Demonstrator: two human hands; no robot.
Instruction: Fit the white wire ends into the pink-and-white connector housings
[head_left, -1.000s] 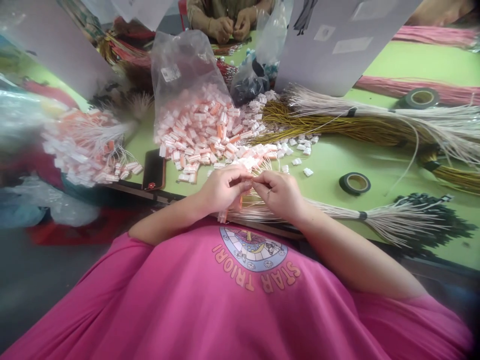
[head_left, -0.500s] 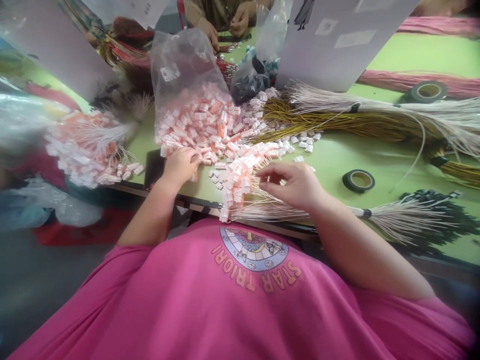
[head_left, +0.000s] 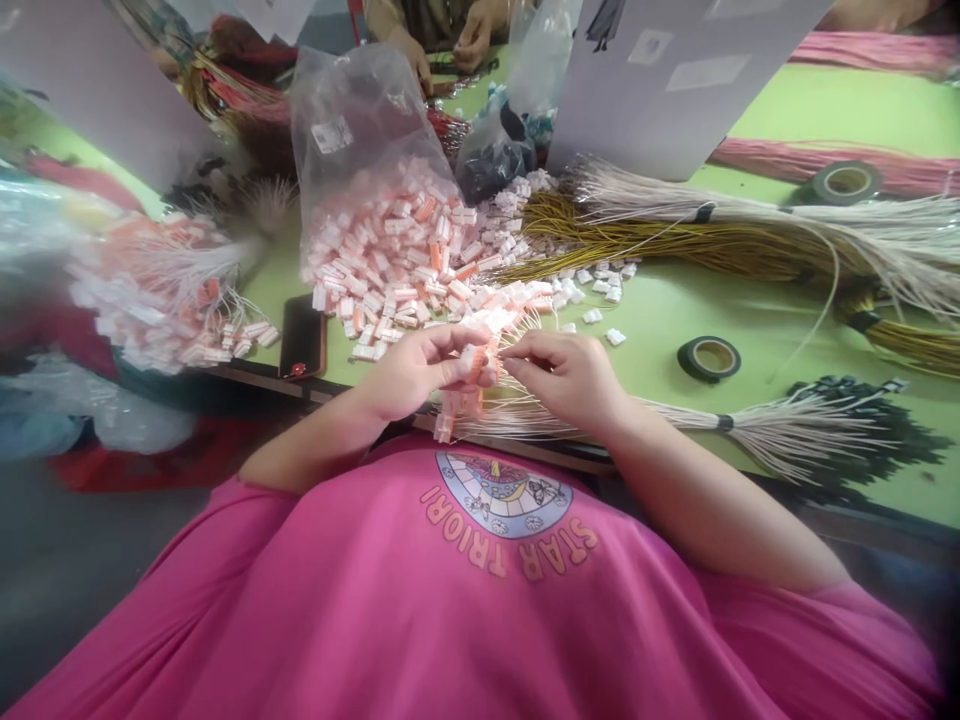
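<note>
My left hand (head_left: 412,375) is closed, thumb and fingers pinching a white-and-orange plastic connector (head_left: 474,362) at the table's near edge. Right beside it, my right hand (head_left: 566,372) is pinched at the connector's right side, on what looks like a thin white wire; the fingertips largely hide it. Beneath both hands lies a bundle of white wires (head_left: 517,425), with more connectors (head_left: 445,428) clustered at its left end and dark ends at its far right. Just beyond the hands, a large heap of loose connectors (head_left: 375,250) spills from a clear plastic bag (head_left: 352,110).
A dark phone (head_left: 303,338) lies left of the heap. Further left sits a pile of wired connectors (head_left: 150,300). Black tape rolls (head_left: 709,358) and yellow-and-black wire bundles (head_left: 675,245) are on the right. Across the table are another person's hands (head_left: 474,38), between upright grey panels (head_left: 667,90).
My left hand has moved right from the connector heap to my right hand, now with a connector in its fingers. My right hand's fingers have closed at that connector. The phone has come into view.
</note>
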